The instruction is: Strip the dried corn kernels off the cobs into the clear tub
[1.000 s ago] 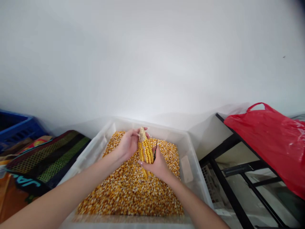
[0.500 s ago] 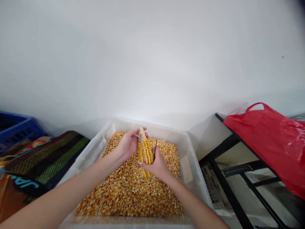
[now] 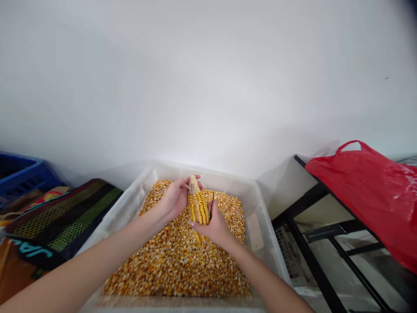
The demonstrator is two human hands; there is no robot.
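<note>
An ear of corn [image 3: 199, 208] is held tilted above a bed of loose kernels [image 3: 176, 265]. Its far tip is bare and pale, and a gap runs between the yellow kernel rows. My left hand [image 3: 177, 195] is closed around the bare tip. Lower down, my right hand [image 3: 215, 224] grips the ear from the right, thumb across its front. A thin dark pointed tool [image 3: 213, 202] sticks up from the right hand; its kind is not clear, and most of it is hidden by the fingers.
The kernels fill a translucent plastic bin [image 3: 260, 208] against a white wall. To the left are a blue crate [image 3: 26, 178] and a dark mesh bag [image 3: 71, 217]. At the right, a red plastic bag [image 3: 365, 187] lies over a black metal frame [image 3: 312, 256].
Almost nothing differs. Both hands keep their hold on the ear of corn, with only a very slight shift of the fingers.
</note>
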